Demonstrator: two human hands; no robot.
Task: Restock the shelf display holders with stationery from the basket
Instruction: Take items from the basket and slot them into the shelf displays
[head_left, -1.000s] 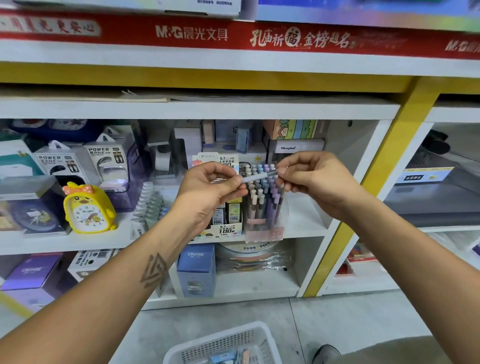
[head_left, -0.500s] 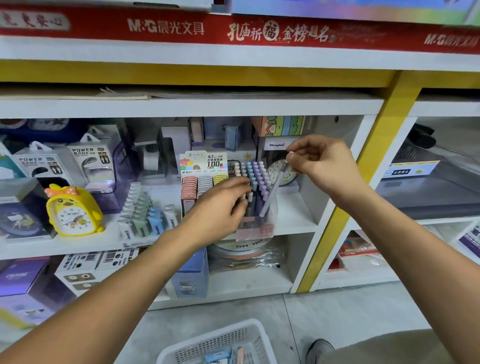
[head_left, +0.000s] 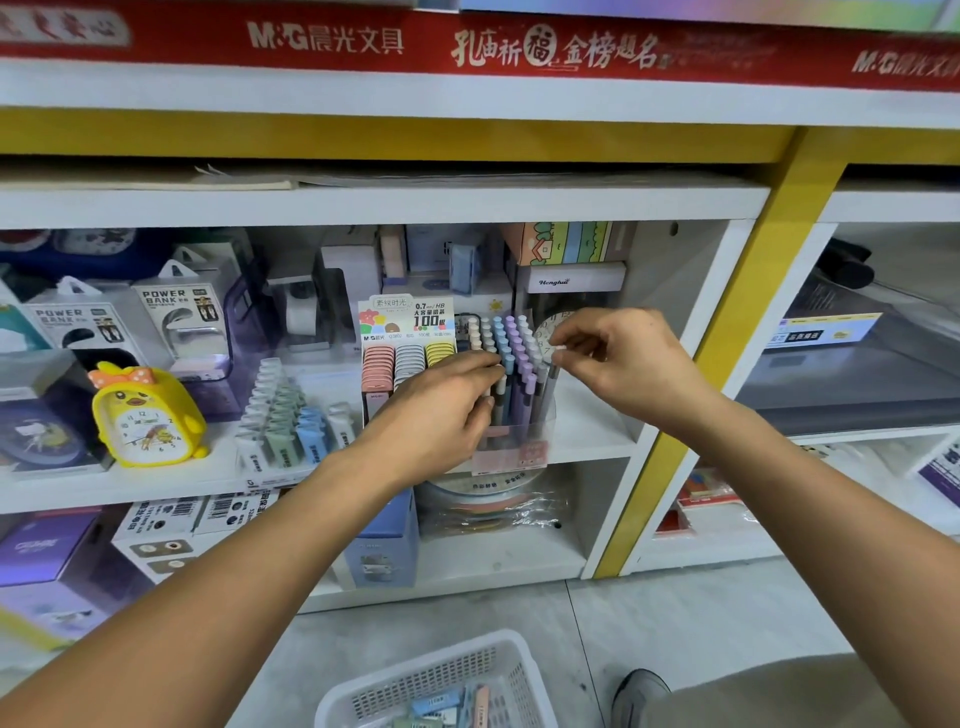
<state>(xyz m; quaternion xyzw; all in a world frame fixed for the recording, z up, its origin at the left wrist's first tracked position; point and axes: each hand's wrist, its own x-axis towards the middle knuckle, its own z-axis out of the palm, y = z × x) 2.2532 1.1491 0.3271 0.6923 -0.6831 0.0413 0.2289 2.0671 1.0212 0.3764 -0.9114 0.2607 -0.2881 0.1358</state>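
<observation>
Grey floor (head_left: 649, 618) runs along the bottom of the view, and on it, nearest the camera, stands a white basket (head_left: 441, 675) holding a few pastel stationery packs (head_left: 441, 706); a dark shoe (head_left: 641, 691) sits just to its right. Both forearms reach up from the lower corners toward the white shelf (head_left: 587, 441). On the lower level lie a blue box (head_left: 387, 540), barcoded boxes (head_left: 192, 514) and a purple box (head_left: 47, 551) to the left, with a wrapped round pack (head_left: 483, 504) below the pens. At the front of the middle level stands a clear holder (head_left: 514, 441) packed with upright pastel pens (head_left: 506, 343), their caps in rows of cream, blue and purple. The left hand (head_left: 441, 405) rests against the holder's left side, its fingers curled in among the pens and touching them; whether it actually grips one cannot be told. The right hand (head_left: 618, 358) hovers at the holder's upper right, thumb and forefinger pinching the top of a pen (head_left: 551, 364) that stands at the right edge of the bunch. Just left of the holder is a lead refill display (head_left: 405, 343) with pink, grey and yellow cases. Farther left sit rows of small tubes (head_left: 283, 415), a yellow duck clock (head_left: 148, 415) and power bank boxes (head_left: 176, 317). Behind the pens are a round clock face (head_left: 545, 332) and stacked boxes (head_left: 571, 260). Above runs a yellow strip (head_left: 363, 143), then a red banner (head_left: 467, 47).
</observation>
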